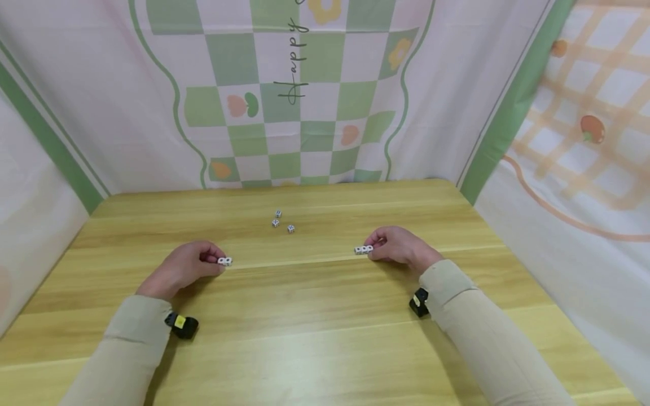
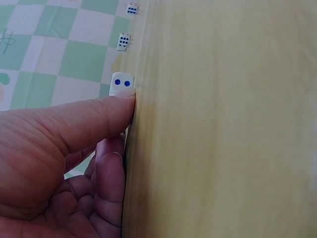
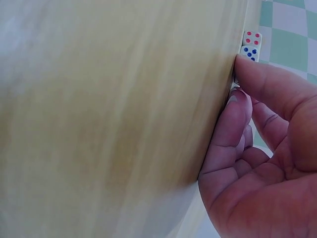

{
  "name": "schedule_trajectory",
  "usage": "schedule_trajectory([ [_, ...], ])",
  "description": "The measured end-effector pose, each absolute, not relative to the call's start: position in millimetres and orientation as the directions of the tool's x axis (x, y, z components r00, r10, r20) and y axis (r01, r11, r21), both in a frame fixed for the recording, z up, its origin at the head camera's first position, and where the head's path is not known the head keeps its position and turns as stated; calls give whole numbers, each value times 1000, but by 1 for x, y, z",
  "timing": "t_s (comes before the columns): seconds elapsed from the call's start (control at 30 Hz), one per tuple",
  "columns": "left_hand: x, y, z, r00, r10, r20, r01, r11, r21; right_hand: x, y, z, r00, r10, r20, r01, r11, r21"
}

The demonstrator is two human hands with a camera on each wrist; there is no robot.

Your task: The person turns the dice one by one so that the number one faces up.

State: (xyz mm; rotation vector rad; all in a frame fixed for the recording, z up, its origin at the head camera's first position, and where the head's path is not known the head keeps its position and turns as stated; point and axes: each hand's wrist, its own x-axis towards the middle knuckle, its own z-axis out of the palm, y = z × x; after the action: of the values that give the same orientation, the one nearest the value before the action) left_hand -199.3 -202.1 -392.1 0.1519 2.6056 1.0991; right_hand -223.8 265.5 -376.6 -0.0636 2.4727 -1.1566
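On the left of the wooden table [image 1: 299, 316], my left hand [image 1: 188, 265] pinches a short row of white dice [image 1: 225, 261] between thumb and fingers. In the left wrist view, the die [image 2: 122, 82] at the thumb tip shows two blue dots. Farther right, my right hand [image 1: 398, 246] pinches the end of a row of three white dice [image 1: 363, 250]. The right wrist view shows a die with red dots [image 3: 252, 38] and one with blue dots [image 3: 249, 52]; the thumb hides the rest. Both rows sit low at the tabletop.
Three loose dice lie apart from the hands toward the back: one die [image 1: 278, 213] farthest, another [image 1: 275, 223] just before it, a third [image 1: 291, 229] to the right. A checkered cloth [image 1: 284, 135] hangs behind the table, with more cloth on both sides.
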Motion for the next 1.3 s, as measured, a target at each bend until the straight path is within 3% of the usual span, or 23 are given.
schedule_trajectory([
  [1.3, -198, -199, -390, -947, 206, -247, -35, 698, 715, -224, 266, -378, -918, -214, -333, 123, 646, -754],
])
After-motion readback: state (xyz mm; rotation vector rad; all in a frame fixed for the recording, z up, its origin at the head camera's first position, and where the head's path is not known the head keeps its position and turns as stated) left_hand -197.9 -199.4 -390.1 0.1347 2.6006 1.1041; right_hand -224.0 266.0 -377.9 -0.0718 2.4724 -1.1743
